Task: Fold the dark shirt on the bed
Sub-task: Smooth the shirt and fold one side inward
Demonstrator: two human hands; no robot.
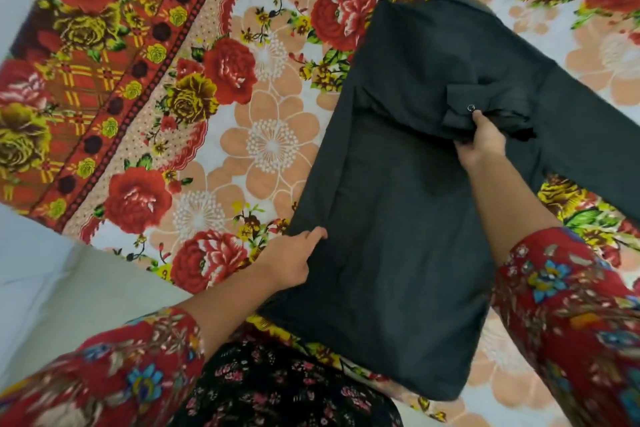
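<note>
Red floral sleeves [571, 305] fill the frame's 5 and 7 o'clock corners as a person leans over a bed. The left hand [294, 260], at 7 o'clock from centre, curls its fingers on the left edge of the shirt [398, 218]. The right hand [481, 142], at 2 o'clock, pinches a bunched fold, possibly a cuff, beside a snap [470, 108]. The shirt lies on the floral sheet [270, 146], from 12 to 5 o'clock.

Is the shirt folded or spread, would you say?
Partly folded: the shirt has a cuff gathered onto its body; its right part lies spread.
</note>
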